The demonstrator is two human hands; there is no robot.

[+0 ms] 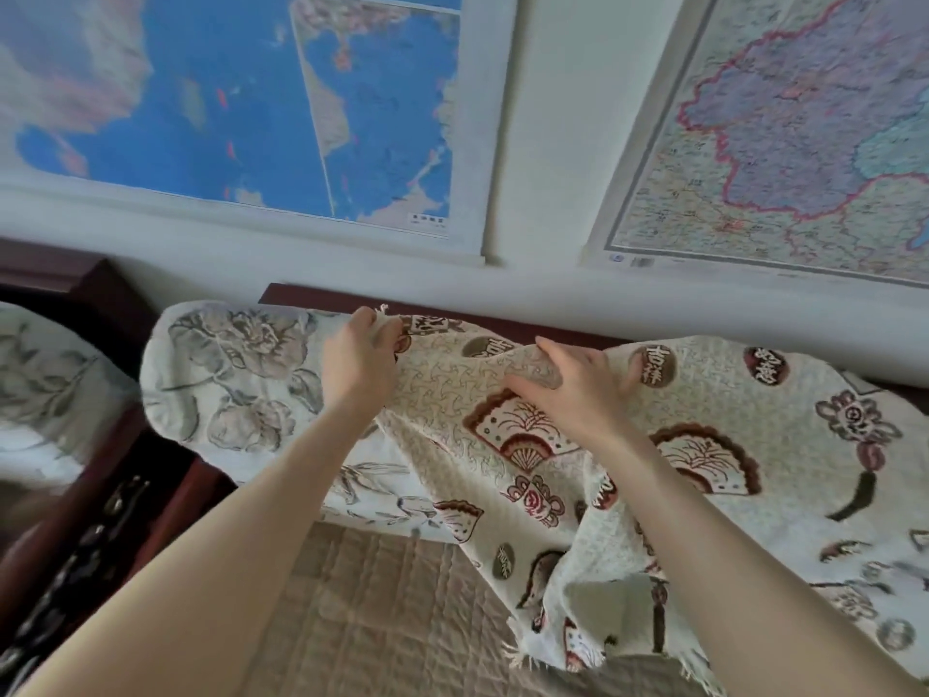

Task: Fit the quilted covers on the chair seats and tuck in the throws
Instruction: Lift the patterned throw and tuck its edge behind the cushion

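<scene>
From the head view, we see the left hand (359, 352) at eleven o'clock of centre, clenched on the fringed top edge of the patterned throw (704, 410). The right hand (568, 389), at centre, lies released, its straight fingers pressing the cloth. The throw drapes over the chair's dark wooden back rail (311, 294) from centre to three o'clock. The tan quilted cover (382, 611) lies on the seat at six o'clock, and a floral cover (236, 374) sits at nine.

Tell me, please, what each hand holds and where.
Left hand pinches the throw by its fringed top edge; right hand only presses flat on it.
</scene>
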